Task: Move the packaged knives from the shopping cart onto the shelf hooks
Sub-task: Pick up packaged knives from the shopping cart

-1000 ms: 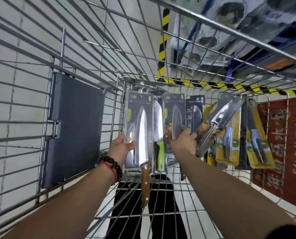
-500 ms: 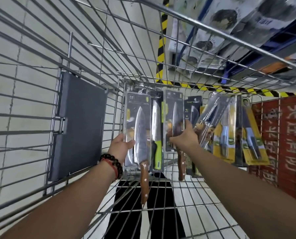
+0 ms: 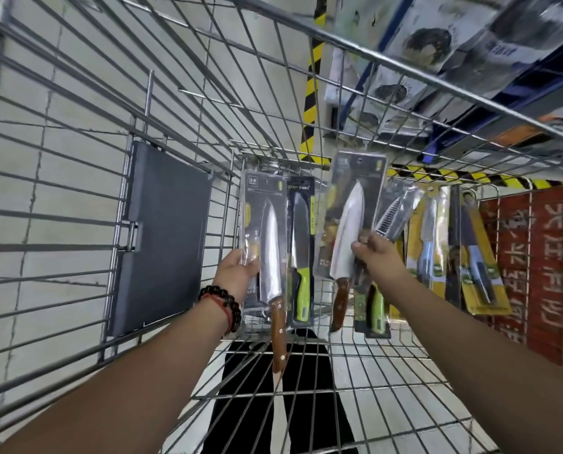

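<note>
Several packaged knives stand in a row against the far end of the wire shopping cart [image 3: 77, 178]. My left hand [image 3: 237, 270] grips the leftmost pack, a wood-handled chef knife [image 3: 268, 253] in a clear blister. My right hand [image 3: 376, 253] holds a second wood-handled knife pack [image 3: 349, 217], raised above the row and tilted. A green-handled knife pack [image 3: 299, 244] stands between the two. A serrated knife pack [image 3: 393, 217] leans just behind my right hand. Yellow-carded knife packs [image 3: 429, 237] stand further right.
A dark grey flat board [image 3: 165, 234] leans against the cart's left wall. Shelves with printed packages [image 3: 437, 44] rise beyond the cart at upper right. A red panel with white characters [image 3: 542, 257] is at right. Black-and-yellow floor tape [image 3: 312, 86] shows through the wires.
My right hand has closed on a wood-handled knife pack and lifted it up out of the row. My left hand keeps its grip on the leftmost pack.
</note>
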Action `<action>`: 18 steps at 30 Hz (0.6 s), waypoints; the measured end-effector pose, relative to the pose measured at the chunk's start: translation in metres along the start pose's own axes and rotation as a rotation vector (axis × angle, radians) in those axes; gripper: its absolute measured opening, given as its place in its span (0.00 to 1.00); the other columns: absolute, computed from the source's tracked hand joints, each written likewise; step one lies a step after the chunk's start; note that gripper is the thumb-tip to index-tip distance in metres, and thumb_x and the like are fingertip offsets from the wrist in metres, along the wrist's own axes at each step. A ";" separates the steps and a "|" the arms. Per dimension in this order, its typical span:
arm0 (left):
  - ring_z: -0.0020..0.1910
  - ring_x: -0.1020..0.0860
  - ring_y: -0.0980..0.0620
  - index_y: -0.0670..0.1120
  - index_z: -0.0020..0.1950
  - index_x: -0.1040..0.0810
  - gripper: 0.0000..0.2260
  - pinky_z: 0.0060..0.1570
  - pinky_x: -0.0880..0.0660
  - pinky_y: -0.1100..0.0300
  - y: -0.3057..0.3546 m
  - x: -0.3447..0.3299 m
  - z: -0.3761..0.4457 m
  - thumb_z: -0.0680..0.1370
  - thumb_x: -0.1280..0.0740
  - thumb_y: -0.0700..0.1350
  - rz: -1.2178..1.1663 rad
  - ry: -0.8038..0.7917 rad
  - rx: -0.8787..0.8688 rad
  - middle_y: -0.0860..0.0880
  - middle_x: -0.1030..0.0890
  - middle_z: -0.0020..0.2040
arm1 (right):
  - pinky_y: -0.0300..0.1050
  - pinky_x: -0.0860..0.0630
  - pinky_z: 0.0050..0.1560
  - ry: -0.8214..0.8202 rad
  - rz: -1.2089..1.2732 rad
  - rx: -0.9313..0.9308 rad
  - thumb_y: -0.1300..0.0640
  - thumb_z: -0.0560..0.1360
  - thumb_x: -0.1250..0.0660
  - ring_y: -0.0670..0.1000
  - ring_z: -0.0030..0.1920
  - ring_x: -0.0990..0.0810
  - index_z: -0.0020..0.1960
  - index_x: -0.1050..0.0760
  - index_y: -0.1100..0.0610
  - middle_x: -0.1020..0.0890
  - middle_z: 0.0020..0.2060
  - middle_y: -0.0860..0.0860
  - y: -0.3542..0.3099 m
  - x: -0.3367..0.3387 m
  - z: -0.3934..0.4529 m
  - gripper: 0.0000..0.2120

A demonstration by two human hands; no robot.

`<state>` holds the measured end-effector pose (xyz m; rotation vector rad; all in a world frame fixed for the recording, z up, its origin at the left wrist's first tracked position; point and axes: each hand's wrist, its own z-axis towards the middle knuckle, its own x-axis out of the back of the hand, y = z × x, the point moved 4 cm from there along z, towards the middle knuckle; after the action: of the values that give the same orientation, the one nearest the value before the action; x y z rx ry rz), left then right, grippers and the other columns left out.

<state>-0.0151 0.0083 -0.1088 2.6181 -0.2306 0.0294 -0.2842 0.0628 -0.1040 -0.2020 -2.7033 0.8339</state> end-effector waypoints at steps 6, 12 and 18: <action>0.51 0.25 0.56 0.52 0.63 0.26 0.14 0.44 0.28 0.58 0.023 -0.019 -0.028 0.80 0.37 0.39 0.027 -0.116 -0.030 0.53 0.24 0.62 | 0.41 0.22 0.37 -0.160 0.159 -0.025 0.60 0.81 0.38 0.54 0.42 0.19 0.53 0.26 0.61 0.18 0.41 0.54 -0.018 -0.019 -0.036 0.05; 0.66 0.27 0.54 0.52 0.72 0.31 0.22 0.65 0.31 0.49 0.034 -0.036 -0.051 0.80 0.41 0.59 0.012 -0.101 -0.013 0.54 0.31 0.70 | 0.49 0.21 0.48 -0.089 0.410 -0.040 0.57 0.78 0.33 0.52 0.49 0.19 0.68 0.30 0.60 0.20 0.57 0.55 -0.022 -0.064 -0.053 0.20; 0.72 0.35 0.46 0.53 0.77 0.42 0.39 0.65 0.31 0.46 0.018 -0.025 -0.047 0.71 0.28 0.59 -0.003 -0.133 0.049 0.51 0.42 0.78 | 0.51 0.23 0.61 -0.075 0.328 0.063 0.56 0.76 0.30 0.53 0.59 0.19 0.68 0.26 0.59 0.19 0.60 0.54 -0.023 -0.087 -0.062 0.21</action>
<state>-0.0417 0.0202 -0.0608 2.6716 -0.2753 -0.1427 -0.1831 0.0573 -0.0638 -0.6242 -2.7489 1.0338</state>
